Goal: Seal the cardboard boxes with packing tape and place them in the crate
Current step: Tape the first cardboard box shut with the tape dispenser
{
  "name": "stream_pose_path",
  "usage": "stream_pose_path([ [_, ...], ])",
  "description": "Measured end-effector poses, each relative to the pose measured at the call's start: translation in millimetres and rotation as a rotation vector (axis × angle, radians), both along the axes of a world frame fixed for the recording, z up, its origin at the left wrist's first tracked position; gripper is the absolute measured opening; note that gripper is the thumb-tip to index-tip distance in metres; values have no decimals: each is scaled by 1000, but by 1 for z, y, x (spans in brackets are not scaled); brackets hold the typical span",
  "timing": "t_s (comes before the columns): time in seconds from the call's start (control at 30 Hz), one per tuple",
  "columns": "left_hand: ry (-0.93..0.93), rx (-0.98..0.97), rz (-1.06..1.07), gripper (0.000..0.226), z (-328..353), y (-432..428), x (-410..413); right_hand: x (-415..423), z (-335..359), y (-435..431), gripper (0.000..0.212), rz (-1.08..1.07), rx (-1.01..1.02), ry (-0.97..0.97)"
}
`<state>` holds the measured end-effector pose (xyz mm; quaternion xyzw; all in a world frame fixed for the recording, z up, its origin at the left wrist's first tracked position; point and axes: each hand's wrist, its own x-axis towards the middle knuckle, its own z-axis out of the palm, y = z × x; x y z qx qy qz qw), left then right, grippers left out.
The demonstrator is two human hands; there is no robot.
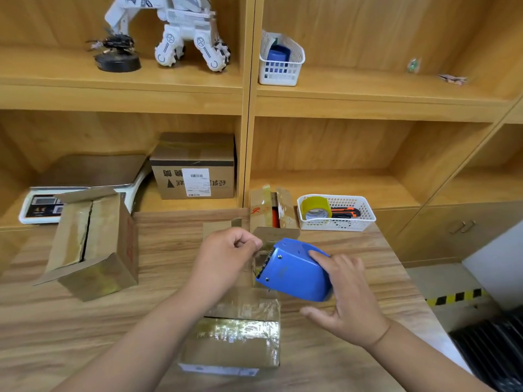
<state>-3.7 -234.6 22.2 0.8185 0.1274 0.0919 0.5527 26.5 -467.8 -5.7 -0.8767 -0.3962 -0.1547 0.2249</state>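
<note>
While the right hand [348, 297] grips the dispenser [294, 271], the left hand [227, 251] pinches tape [261, 258] (barely visible).

Bare left hand [227, 251], bare right hand [349, 297]

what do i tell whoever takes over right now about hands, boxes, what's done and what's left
Left hand: pinches the tape end.
Right hand: holds the blue tape dispenser over the near box.
Done: near box already carries shiny tape on its front.
Left: finish its top seam, tape the open box at left and the open-flapped box behind, then put all three in the crate.
</note>
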Motion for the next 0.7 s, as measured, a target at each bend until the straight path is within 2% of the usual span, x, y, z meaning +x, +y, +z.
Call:
stream_pose_path([
  [0.1,38,-32,14,21,-1,2,5,6,4,0,82,-48,-46,-4],
  [0.23,92,-76,-2,19,2,4,6,10,6,-6,73,-46,-60,10],
  [0.37,59,-55,106,15,17,36,9,13,8,-31,64,-110,-32,80],
  [0.7,116,-106,114,17,11,44,15,19,3,-41,79,-134,-202,-11],
])
